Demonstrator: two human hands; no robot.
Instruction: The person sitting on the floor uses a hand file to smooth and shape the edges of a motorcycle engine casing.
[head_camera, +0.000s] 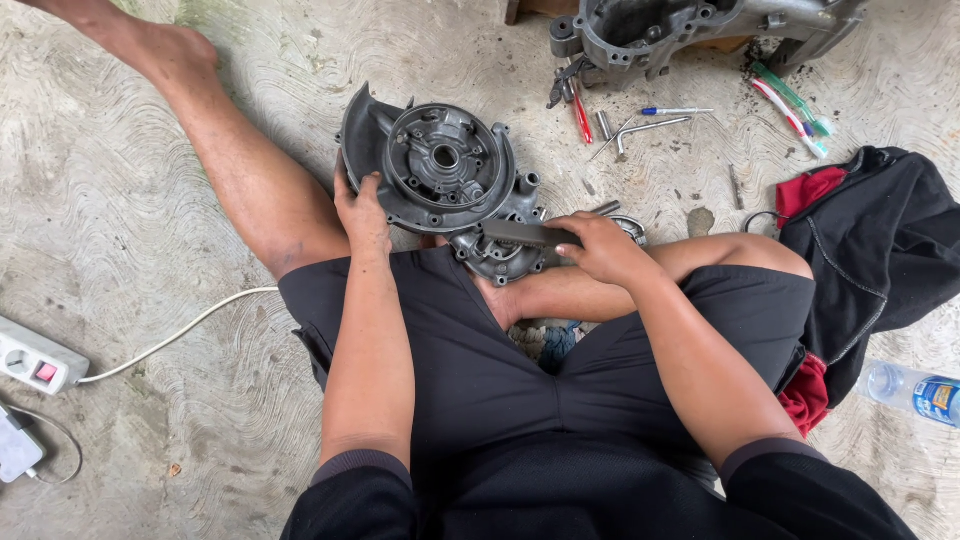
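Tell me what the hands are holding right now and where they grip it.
The left hand grips the grey engine casing by its lower left rim. The right hand holds a dark flat block by its right end, against the casing.

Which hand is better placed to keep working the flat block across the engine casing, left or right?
Right. The right hand already grips the dark flat block, pressed on the engine casing. The left hand is clamped on the casing's left rim, steadying it, so it looks needed there.

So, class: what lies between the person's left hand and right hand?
In the head view, the grey engine casing spans between left hand and right hand.
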